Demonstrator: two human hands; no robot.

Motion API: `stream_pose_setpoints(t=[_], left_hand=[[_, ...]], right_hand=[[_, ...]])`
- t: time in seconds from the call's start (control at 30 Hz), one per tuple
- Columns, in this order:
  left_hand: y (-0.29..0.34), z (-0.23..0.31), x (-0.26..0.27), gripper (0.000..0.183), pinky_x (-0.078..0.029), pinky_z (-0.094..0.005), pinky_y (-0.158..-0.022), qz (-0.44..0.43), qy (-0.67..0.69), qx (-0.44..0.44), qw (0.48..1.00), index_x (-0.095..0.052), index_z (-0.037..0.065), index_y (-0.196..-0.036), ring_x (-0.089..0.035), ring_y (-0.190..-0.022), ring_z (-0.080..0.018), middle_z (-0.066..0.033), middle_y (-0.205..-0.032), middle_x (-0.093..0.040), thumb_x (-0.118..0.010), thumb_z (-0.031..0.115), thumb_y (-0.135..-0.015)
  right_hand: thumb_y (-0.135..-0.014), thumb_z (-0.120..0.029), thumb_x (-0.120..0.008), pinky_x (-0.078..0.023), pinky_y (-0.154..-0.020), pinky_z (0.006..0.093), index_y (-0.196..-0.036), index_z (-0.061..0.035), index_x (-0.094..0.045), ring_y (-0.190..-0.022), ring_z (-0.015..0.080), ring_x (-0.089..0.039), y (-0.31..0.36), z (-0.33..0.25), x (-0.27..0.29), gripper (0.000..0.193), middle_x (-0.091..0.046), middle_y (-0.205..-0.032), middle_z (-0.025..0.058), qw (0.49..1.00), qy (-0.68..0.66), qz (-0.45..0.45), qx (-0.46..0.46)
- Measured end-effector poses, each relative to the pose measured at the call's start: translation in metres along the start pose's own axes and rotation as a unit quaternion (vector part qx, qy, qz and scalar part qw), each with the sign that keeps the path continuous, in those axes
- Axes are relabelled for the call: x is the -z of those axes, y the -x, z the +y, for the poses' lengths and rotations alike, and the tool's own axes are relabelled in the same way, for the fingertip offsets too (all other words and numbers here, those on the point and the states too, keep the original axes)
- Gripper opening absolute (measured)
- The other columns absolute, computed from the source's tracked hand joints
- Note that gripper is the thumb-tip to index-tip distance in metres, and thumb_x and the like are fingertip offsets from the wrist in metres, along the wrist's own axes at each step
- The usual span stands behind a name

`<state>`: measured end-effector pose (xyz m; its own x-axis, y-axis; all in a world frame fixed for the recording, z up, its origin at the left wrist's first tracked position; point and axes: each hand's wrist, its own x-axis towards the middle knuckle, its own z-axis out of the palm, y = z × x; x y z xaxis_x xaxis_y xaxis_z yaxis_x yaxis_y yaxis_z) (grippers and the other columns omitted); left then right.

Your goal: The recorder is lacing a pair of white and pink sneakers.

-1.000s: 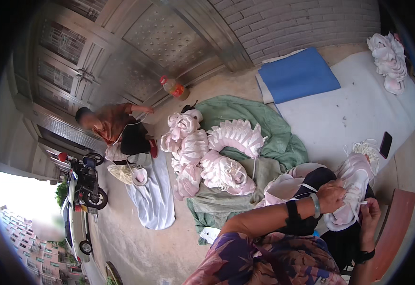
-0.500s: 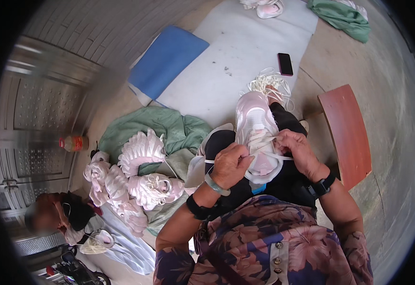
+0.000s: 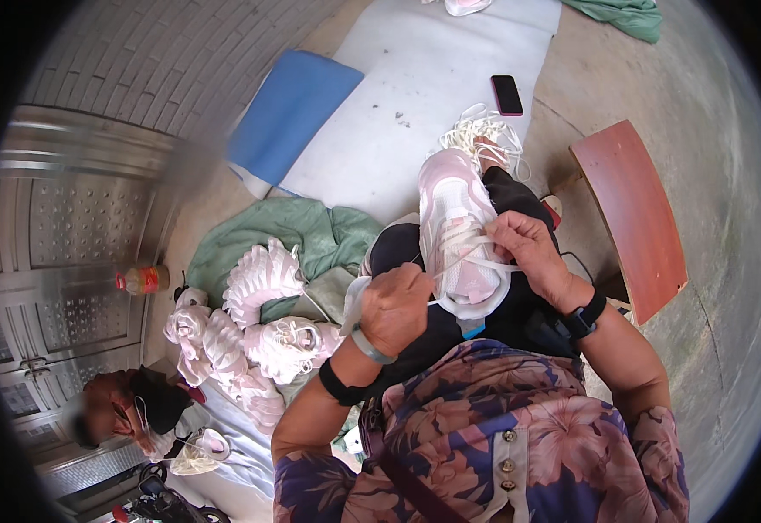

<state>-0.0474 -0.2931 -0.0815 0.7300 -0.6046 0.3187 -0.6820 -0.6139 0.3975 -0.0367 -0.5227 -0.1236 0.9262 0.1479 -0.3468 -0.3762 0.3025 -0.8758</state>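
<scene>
A pale pink and white sneaker (image 3: 455, 228) lies on my lap, toe pointing away from me. My left hand (image 3: 395, 307) is closed on a white lace (image 3: 450, 266) pulled out to the left of the shoe. My right hand (image 3: 529, 253) pinches the lace at the shoe's right side, fingers on the eyelets. Both wrists wear bands. A loose bundle of white laces (image 3: 483, 135) lies on the mat just beyond the shoe's toe.
A pile of pink and white sneakers (image 3: 241, 322) sits on green cloth (image 3: 311, 234) at my left. A white mat (image 3: 415, 96) holds a black phone (image 3: 507, 94) and a blue cushion (image 3: 292, 109). A red-brown stool (image 3: 633, 218) stands right. Another person (image 3: 132, 410) sits lower left by a metal door and a bottle (image 3: 141, 280).
The view swung down and left from the yard onto my lap. The shoe now lies centred on my lap, and both hands have drawn the lace out to either side.
</scene>
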Motion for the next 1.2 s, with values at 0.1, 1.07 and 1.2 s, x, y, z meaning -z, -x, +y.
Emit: stream_pose_setpoints(t=[0.1, 1.07, 1.2], left_hand=[[0.012, -0.009, 0.020, 0.008, -0.042, -0.0368, -0.047, 0.001, -0.047, 0.017, 0.999, -0.052, 0.007, -0.066, -0.053, -0.055, -0.0277, -0.0088, -0.066, -0.048, -0.055, 0.000, -0.064], [-0.011, 0.035, 0.065, 0.031, -0.038, -0.0297, -0.043, -0.010, -0.145, -0.175, 0.974, -0.061, 0.000, -0.089, -0.050, -0.051, -0.0168, -0.0034, -0.061, -0.047, -0.062, 0.001, -0.058], [-0.020, 0.037, 0.071, 0.030, -0.038, -0.0298, -0.044, -0.024, -0.164, -0.192, 0.967, -0.061, 0.000, -0.088, -0.049, -0.051, -0.0171, -0.0031, -0.062, -0.046, -0.061, 0.001, -0.058]], right_hand=[[-0.089, -0.022, -0.058, -0.036, -0.059, 0.0171, -0.086, -0.0113, -0.062, -0.064, 0.0014, -0.045, 0.003, -0.002, 0.003, 0.012, -0.053, -0.071, -0.0072, 0.999, -0.024, 0.014, -0.022], [-0.086, -0.022, -0.054, -0.045, -0.062, 0.0375, -0.089, -0.0026, -0.060, -0.065, 0.0307, -0.058, 0.006, -0.022, -0.012, 0.020, -0.059, -0.071, 0.0133, 0.792, 0.420, -0.062, 0.439], [-0.090, -0.028, -0.051, -0.045, -0.062, 0.0357, -0.090, -0.0032, -0.061, -0.064, 0.0299, -0.058, -0.012, -0.025, -0.040, 0.026, -0.059, -0.067, 0.0126, 0.890, 0.290, -0.191, 0.294]])
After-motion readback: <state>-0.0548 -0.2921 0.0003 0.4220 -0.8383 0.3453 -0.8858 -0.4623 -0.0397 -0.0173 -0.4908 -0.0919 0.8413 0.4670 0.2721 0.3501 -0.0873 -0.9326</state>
